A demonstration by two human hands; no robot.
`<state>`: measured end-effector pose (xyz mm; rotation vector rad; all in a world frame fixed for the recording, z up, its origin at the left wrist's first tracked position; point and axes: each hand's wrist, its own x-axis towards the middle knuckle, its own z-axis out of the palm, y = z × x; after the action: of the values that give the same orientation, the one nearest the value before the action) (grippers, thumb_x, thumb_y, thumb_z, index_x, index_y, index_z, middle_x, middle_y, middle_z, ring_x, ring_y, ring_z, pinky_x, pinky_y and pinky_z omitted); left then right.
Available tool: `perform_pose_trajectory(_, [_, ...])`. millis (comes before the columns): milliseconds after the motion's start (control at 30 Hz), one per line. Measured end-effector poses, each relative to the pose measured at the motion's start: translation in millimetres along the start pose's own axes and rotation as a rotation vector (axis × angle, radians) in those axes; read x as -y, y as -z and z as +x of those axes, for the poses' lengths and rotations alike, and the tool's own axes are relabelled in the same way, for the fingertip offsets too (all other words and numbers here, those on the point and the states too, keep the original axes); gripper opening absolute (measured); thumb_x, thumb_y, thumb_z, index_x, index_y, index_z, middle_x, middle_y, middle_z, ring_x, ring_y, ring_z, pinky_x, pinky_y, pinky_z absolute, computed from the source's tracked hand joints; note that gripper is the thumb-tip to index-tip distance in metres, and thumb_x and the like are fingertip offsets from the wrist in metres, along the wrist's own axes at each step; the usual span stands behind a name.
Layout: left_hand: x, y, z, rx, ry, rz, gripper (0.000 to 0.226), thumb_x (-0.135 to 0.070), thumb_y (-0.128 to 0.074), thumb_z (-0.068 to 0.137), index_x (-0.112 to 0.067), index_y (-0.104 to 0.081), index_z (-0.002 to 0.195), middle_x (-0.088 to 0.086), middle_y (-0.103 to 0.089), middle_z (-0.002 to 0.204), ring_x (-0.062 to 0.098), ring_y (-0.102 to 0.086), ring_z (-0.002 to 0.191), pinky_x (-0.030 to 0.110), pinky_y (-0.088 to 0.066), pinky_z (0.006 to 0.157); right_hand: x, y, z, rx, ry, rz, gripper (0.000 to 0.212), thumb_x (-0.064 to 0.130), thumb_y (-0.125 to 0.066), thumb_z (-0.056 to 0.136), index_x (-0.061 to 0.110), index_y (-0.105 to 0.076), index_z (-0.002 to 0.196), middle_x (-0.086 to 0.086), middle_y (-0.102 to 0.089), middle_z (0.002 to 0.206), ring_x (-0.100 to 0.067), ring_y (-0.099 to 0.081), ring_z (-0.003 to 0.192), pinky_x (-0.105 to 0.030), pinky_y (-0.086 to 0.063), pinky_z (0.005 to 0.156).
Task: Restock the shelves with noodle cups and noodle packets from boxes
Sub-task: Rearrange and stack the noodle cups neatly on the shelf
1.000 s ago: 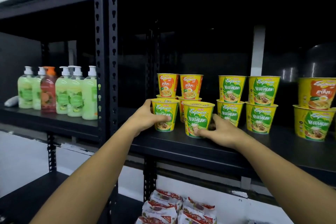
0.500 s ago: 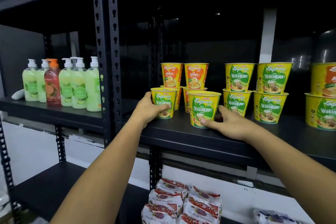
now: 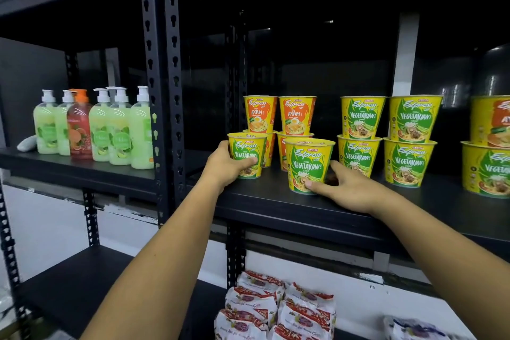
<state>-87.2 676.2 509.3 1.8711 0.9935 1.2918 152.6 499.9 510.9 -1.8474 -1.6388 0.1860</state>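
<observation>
The left hand [image 3: 225, 164] wraps its fingers round a green Vegetarian cup [image 3: 248, 152]. The right hand [image 3: 353, 188] grips a second Vegetarian cup [image 3: 309, 163] at 3 o'clock from the first. Both cups stand on the black shelf [image 3: 276, 205]. Noodle packets [image 3: 278, 309] lie below at 6 o'clock.

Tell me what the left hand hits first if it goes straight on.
The left hand grips a Vegetarian cup; going on, that cup would probably bump the lower Ayam cup behind it.

Stacked cups [image 3: 358, 141] wall off the back of the shelf [image 3: 276, 210]; front strip bare.
</observation>
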Motion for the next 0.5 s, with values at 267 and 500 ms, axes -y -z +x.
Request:
perform_pose_trajectory(267, [1.3, 0.9, 1.1, -0.008, -0.010, -0.003, 0.055, -0.032, -0.088, 0.082, -0.023, -0.055, 0.124, -0.010, -0.068, 0.106, 0.006, -0.066, 0.096, 0.022, -0.050, 0.072, -0.2, -0.1, 0.0, 0.000, -0.003, -0.011, 0.076, 0.070, -0.063, 0.086, 0.030, -0.041, 0.148, 0.004, -0.055, 0.147, -0.019, -0.053, 0.131, -0.037, -0.042, 0.105])
perform_pose_trajectory(500, [2.2, -0.7, -4.5, -0.110, -0.058, 0.124, 0.048, -0.042, -0.087, 0.079, -0.019, -0.063, 0.114, -0.008, -0.071, 0.105, 0.010, -0.068, 0.096, 0.027, -0.055, 0.077, 0.8, 0.0, 0.2, -0.004, -0.005, -0.023, 0.075, 0.071, -0.063, 0.086, 0.030, -0.044, 0.146, 0.004, -0.057, 0.144, -0.019, -0.054, 0.128, -0.037, -0.043, 0.104])
